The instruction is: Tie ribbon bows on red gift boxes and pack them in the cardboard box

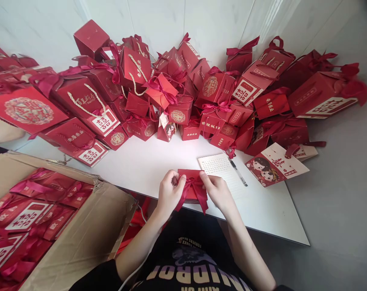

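Observation:
A small red gift box (190, 176) with a dark red ribbon (195, 190) lies at the near edge of the white table (147, 165). My left hand (169, 193) pinches the ribbon's left loop with its fingers closed. My right hand (216, 190) pinches the ribbon's right side at the box top. Ribbon tails hang down over the table's edge between my hands.
A big heap of red gift boxes and bags (177, 93) fills the far side of the table. A lined notebook (224, 171) and pen (238, 173) lie right of my hands, beside a printed card box (274, 165). A cardboard carton (89, 230) of red boxes stands at left.

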Action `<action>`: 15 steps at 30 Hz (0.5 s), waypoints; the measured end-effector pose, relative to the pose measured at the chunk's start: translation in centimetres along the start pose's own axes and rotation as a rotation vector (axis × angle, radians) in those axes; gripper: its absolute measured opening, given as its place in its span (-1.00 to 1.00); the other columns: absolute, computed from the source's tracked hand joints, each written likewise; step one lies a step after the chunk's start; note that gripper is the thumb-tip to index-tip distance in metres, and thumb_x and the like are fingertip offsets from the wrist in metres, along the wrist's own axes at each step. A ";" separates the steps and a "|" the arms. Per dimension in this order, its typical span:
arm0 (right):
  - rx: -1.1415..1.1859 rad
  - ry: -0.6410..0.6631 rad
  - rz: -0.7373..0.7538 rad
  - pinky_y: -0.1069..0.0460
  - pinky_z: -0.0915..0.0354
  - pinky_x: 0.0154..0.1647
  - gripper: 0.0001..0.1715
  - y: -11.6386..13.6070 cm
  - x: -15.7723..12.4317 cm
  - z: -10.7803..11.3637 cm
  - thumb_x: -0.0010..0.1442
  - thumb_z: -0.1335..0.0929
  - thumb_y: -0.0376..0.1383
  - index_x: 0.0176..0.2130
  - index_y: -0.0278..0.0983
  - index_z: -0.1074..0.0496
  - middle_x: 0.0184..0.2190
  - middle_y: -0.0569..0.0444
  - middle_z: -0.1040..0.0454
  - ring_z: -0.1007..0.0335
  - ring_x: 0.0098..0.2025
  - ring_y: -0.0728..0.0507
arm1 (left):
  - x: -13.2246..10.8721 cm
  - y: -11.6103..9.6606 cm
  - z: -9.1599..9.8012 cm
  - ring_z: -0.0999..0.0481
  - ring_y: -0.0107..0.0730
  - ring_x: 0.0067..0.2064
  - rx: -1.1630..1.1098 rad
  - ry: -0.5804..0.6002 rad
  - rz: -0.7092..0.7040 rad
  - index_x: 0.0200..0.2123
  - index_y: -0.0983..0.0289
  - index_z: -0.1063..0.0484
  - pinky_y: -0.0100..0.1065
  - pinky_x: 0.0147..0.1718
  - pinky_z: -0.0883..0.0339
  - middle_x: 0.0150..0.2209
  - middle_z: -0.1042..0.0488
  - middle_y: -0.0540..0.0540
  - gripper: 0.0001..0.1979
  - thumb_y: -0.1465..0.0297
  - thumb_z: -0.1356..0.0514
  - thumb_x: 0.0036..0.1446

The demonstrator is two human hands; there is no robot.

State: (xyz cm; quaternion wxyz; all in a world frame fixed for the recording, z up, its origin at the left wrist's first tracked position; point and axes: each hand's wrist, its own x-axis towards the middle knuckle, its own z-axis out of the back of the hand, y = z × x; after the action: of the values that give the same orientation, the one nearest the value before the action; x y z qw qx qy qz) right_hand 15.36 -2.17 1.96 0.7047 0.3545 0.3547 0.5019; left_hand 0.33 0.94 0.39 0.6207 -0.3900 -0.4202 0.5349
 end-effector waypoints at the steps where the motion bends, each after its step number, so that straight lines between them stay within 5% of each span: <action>1: -0.029 0.005 -0.003 0.06 0.02 -0.55 -0.48 0.0 0.2 0.0 0.14 -0.20 0.00 -0.69 -0.22 -0.09 -0.73 0.18 -0.14 -0.05 -0.62 -0.03 | 0.1 0.0 0.2 -0.14 -0.49 -0.53 0.008 0.016 0.021 -0.59 0.23 -0.10 -0.43 -0.50 -0.09 -0.61 -0.08 -0.09 -0.70 0.25 -0.06 0.11; 8: 0.057 0.059 -0.086 0.04 -0.16 -0.43 -0.38 0.6 0.4 0.4 0.18 -0.15 0.01 -0.71 -0.27 -0.33 -0.70 0.06 -0.36 -0.25 -0.60 -0.06 | 0.6 -0.2 0.9 -0.15 -0.49 -0.54 0.077 0.118 0.056 -0.61 0.24 -0.09 -0.43 -0.51 -0.06 -0.63 -0.08 -0.10 -0.65 0.20 -0.06 0.12; 15: -0.150 0.093 -0.029 0.06 -0.11 -0.49 -0.50 1.5 0.8 0.9 0.13 -0.20 -0.13 -0.74 -0.23 -0.18 -0.73 0.10 -0.34 -0.25 -0.62 -0.05 | 0.8 -0.2 0.8 -0.04 -0.51 -0.60 0.166 0.137 0.067 -0.64 0.23 0.01 -0.42 -0.57 0.03 -0.66 0.03 -0.11 -0.60 0.21 -0.06 0.11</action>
State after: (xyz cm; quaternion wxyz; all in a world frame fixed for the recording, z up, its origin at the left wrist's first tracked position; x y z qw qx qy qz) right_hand 15.65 -1.13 3.53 0.7192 0.2717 0.3535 0.5328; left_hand -0.32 1.74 0.96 0.6601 -0.3866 -0.3176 0.5603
